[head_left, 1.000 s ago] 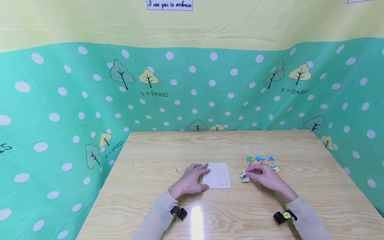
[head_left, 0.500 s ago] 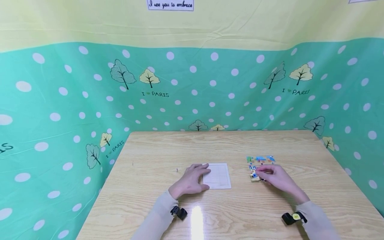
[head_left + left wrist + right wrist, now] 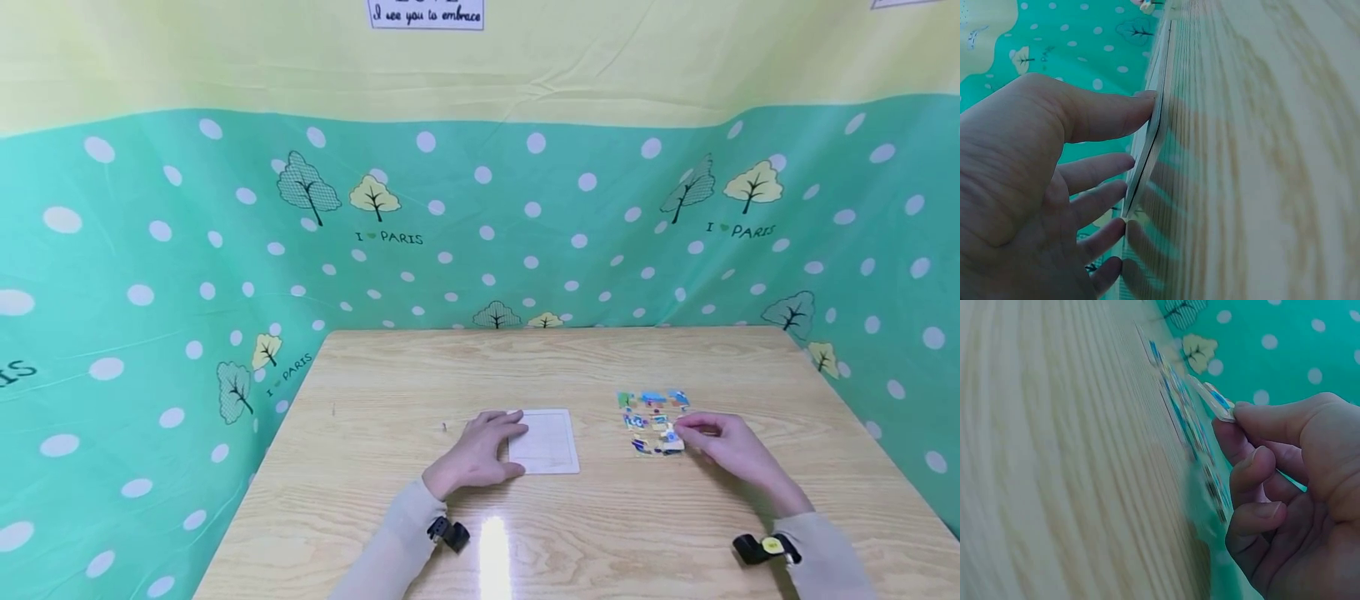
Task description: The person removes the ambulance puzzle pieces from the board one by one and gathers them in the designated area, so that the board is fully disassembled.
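My right hand (image 3: 731, 450) pinches a jigsaw puzzle piece (image 3: 672, 438) between thumb and index finger, over the lower right of a group of puzzle pieces (image 3: 652, 398). In the right wrist view the held piece (image 3: 1215, 401) is tilted and raised off the wood, its other fingers curled below. My left hand (image 3: 476, 450) lies at the left side of a white square puzzle tray (image 3: 551, 442). Its thumb and spread fingers touch the tray's edge, as the left wrist view shows, where the thumb (image 3: 1110, 115) meets the rim.
The wooden table (image 3: 420, 367) carries the tray in the middle and the pieces to its right. A tiny dark object (image 3: 444, 427) lies left of the tray. A green dotted curtain (image 3: 450, 217) hangs behind and along both sides.
My right hand has moved to the right with the pinched puzzle piece, from beside the group to its lower right, uncovering pieces on the left. The left hand and tray have stayed put.
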Tool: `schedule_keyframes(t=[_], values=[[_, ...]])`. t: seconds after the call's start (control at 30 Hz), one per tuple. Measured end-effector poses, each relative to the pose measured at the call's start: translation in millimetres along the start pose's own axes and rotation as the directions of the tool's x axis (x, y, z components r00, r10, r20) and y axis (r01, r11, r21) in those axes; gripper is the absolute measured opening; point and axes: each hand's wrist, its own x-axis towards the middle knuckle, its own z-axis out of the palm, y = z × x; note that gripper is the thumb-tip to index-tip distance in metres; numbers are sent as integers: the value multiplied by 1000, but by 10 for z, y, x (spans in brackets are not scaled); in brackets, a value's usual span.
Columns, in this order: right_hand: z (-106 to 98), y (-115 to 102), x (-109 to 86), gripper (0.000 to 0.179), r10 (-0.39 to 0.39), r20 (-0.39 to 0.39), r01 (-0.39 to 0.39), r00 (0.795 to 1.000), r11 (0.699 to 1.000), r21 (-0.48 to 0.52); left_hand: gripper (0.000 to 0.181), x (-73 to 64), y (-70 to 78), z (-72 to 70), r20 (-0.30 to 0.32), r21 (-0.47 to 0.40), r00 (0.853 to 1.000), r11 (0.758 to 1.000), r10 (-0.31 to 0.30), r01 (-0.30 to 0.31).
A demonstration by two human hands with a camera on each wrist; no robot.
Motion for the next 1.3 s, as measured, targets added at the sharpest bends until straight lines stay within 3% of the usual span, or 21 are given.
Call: schedule_keyframes(t=[0.47,0.73,1.1,1.3], values=[[-261,238,-75,54,64,-3,-64,998,996,-59,68,-9,-12,9,-2,-8,1000,1000,1,-1],[-259,274,-60,51,21,-38,-26,999,986,-162,68,-9,-8,4,-2,-7,1000,1000,-2,2],[-326,304,-68,38,3,25,3,1000,975,-221,68,-9,-5,-7,1,-15,1000,1000,3,-3],[-341,299,-89,42,17,31,-9,999,975,-221,68,-6,1,-9,0,-13,1000,1000,2,-2]])
